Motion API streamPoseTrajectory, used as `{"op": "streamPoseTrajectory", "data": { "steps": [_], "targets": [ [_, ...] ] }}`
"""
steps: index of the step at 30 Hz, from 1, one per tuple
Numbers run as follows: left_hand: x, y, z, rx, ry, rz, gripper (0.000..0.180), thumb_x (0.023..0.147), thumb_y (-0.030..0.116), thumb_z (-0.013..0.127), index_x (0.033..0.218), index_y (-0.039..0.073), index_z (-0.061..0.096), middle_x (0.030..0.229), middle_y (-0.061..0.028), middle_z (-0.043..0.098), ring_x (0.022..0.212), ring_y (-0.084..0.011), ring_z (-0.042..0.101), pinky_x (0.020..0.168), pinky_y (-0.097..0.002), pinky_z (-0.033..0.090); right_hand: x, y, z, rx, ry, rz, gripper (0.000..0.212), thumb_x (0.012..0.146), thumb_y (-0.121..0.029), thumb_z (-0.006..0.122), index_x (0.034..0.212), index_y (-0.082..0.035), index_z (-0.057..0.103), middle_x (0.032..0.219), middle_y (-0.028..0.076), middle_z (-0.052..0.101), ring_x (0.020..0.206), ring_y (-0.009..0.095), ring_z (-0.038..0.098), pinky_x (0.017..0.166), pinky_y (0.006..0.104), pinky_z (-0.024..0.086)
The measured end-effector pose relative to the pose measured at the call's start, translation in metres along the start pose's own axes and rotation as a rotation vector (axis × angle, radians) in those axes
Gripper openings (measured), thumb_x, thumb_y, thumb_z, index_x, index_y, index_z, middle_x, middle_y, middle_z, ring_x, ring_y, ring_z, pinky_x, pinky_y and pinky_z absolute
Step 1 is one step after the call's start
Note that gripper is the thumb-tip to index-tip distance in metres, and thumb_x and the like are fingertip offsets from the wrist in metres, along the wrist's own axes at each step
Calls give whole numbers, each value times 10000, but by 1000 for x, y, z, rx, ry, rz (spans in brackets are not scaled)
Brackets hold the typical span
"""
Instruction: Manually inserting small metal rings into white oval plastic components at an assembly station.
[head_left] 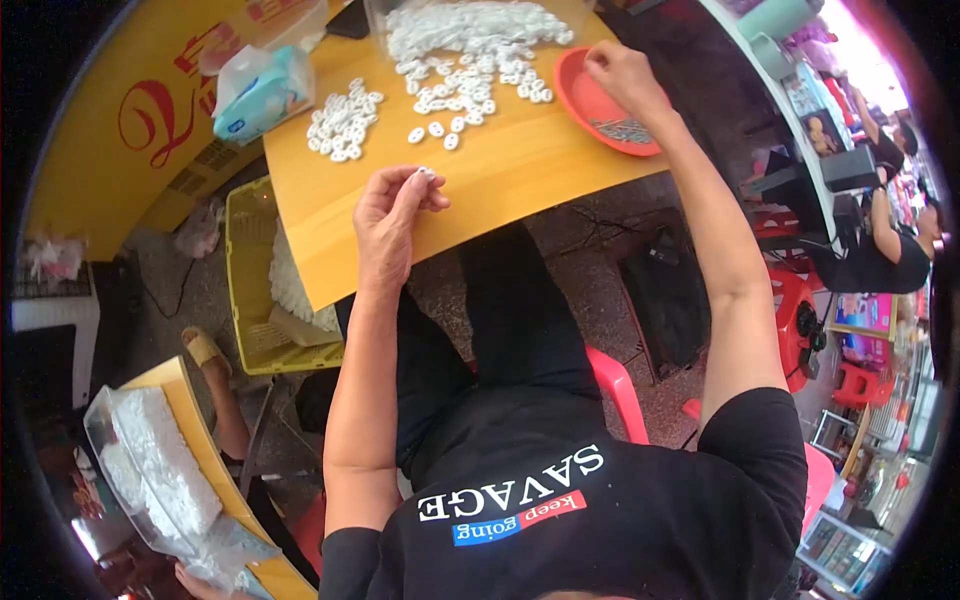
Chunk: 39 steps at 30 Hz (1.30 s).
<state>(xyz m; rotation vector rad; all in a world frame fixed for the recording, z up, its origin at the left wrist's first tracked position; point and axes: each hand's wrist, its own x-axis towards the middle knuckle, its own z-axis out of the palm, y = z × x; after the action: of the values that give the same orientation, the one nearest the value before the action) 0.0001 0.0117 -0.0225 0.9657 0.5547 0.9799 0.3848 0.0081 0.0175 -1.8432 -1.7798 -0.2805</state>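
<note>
My left hand [388,215] is above the front edge of the yellow-brown table [520,180], thumb and fingers pinching a small white oval plastic piece [427,174]. My right hand [632,85] hangs over the red bowl [570,90] at the table's right, its fingertips pressed together. Whatever they hold is too small to make out. Thin metal pins or screws [622,130] lie in the near part of the bowl. A small pile of white two-holed oval pieces [345,120] sits at the left, and a larger spread of them [465,85] lies in the middle.
Behind the spread is a clear bin [378,22] of white pieces. A blue tissue pack [262,95] stands at the table's left corner. A yellow crate [240,290] is below left. Another table [185,385] holds bagged white parts. Other people [890,240] are at the right.
</note>
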Motion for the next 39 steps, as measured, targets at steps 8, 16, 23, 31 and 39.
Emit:
{"op": "streamPoseTrajectory", "data": {
  "steps": [8,16,23,31,39],
  "targets": [
    [2,-1,-2,-37,-10,32,136,930,90,613,1010,-14,576,902,-103,664,750,-143,639,705,-252,499,-30,-149,-2,845,-61,323,226,932,-135,606,1096,12,658,898,48,673,719,85,622,683,224,510],
    [1,0,-1,-39,-22,49,149,924,120,635,979,-12,591,859,-63,643,721,-113,601,680,-230,478,-64,-226,41,1324,-187,475,194,919,-136,645,1027,26,650,869,35,655,672,73,567,643,213,487],
    [1,-2,-3,-27,-37,54,168,918,122,647,981,-24,594,842,-51,633,716,-103,591,668,-221,477,-67,-233,47,1397,-177,537,186,903,-184,676,943,-2,660,735,-13,609,631,44,531,591,190,454],
    [-1,0,-2,12,-33,69,178,916,129,650,980,-28,595,827,-49,632,710,-103,593,657,-223,486,-66,-233,48,1277,-180,460,173,904,-181,673,889,-9,655,727,-14,612,625,44,531,584,198,456],
    [0,-3,-1,31,3,63,158,920,117,642,947,-34,606,788,-64,642,675,-113,609,628,-229,507,-67,-234,54,1098,-117,394,166,899,-160,674,859,0,653,730,3,637,631,58,561,587,205,482]
  ]
}}
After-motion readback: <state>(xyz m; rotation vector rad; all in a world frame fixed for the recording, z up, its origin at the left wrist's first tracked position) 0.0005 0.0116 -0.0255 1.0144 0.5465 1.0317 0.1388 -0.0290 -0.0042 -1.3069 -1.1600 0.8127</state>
